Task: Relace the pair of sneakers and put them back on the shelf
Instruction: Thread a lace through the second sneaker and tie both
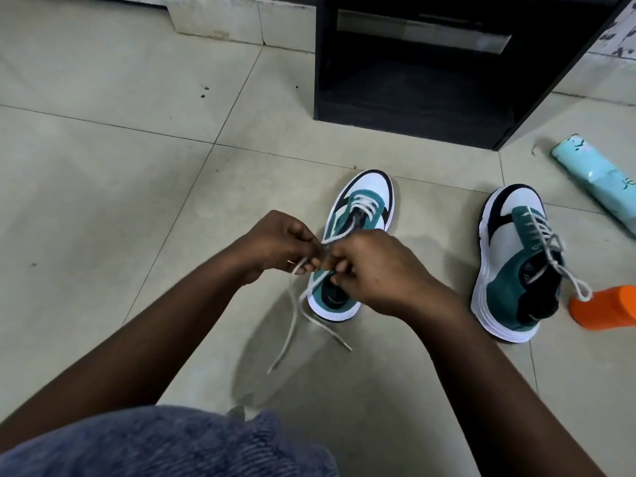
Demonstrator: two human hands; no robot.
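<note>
Two hands, left hand (278,241) and right hand (371,270), pinched the white lace (296,315) over the near sneaker (358,215), toe pointing away; laced sneaker (512,266) lay rightward, shelf (447,80) beyond.

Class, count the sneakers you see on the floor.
2. One sneaker lies under the hands, its lace pinched by both; the other sneaker stands to its right, beside the orange object.

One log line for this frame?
left hand: pinches lace | right hand: pinches lace | near sneaker: being laced | other sneaker: laced, on floor
</note>
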